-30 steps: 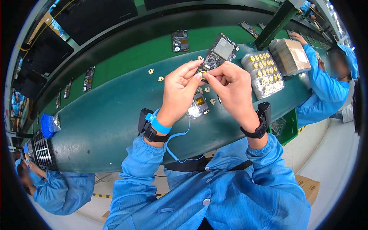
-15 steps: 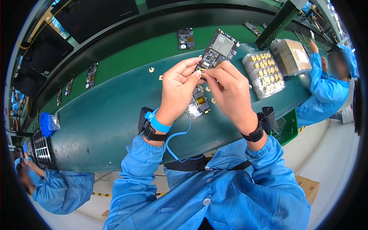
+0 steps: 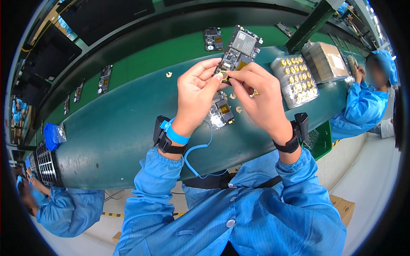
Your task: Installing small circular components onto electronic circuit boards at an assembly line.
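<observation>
My left hand (image 3: 197, 87) is closed around the lower end of a dark circuit board (image 3: 234, 57), which is lifted and tilted above the table and carries a silver shield plate. A round coin cell (image 3: 224, 75) with a yellow rim sits at that end, under my left thumb. The fingers of my right hand (image 3: 259, 94) are pinched at the cell's right edge. Beneath my hands lies a second circuit board (image 3: 221, 112), partly hidden. Small cream crescent-shaped pieces (image 3: 238, 109) are scattered around it.
Clear trays of yellow-rimmed coin cells (image 3: 299, 81) stand on the right, beside a wrapped carton stack (image 3: 326, 64). More boards (image 3: 213, 39) lie on the green strip (image 3: 141, 64) behind. A coiled blue cord (image 3: 194, 149) hangs from my left wrist. A green post (image 3: 311, 27) rises behind; co-workers sit either side.
The held board has shifted slightly left and away from me. My right fingertips have moved up a little along the coin cell, which now shows more plainly. The right co-worker's raised hand has come down.
</observation>
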`<state>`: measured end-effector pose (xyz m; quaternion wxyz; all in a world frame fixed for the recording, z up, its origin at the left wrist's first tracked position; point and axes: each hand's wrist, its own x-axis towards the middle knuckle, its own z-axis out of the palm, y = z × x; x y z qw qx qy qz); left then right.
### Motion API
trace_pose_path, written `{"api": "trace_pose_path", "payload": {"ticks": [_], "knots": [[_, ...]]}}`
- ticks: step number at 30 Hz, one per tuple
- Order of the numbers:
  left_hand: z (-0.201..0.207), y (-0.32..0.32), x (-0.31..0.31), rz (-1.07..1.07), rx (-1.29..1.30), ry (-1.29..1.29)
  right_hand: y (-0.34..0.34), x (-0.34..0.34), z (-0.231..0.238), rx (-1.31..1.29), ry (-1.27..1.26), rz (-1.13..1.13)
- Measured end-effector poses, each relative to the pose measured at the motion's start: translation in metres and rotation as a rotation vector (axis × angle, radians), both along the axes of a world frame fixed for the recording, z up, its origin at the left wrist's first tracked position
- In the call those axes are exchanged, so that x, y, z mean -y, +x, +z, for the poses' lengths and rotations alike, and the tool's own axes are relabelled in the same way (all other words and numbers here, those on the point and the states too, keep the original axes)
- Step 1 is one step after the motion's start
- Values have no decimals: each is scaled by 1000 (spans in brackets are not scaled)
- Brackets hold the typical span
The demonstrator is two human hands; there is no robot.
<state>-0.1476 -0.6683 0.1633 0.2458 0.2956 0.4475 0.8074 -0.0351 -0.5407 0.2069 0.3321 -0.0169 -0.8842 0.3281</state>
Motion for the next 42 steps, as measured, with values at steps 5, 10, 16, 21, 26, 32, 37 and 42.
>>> {"api": "trace_pose_path", "payload": {"ticks": [5,10,16,21,26,32,37,42], "knots": [[0,-1,1,-4,9,-4,-1,-1,2,33,-44,-4],[0,-2,2,-9,4,0,-1,0,0,14,9,-4],[-6,0,-2,8,19,12,4,-5,-16,-145,-10,-192],[-14,0,-9,68,58,-34,-6,-23,-29,150,-642,-157],[-35,-18,-8,101,174,-121,-67,-37,-40,312,-718,23],[-41,-31,-7,475,-14,-276,-177,-84,-73,396,-608,40],[-37,-28,-2,508,-7,-305,-177,-107,-69,273,198,-549],[-32,-21,-7,353,-46,-245,-160,-120,-90,346,237,-612]]}}
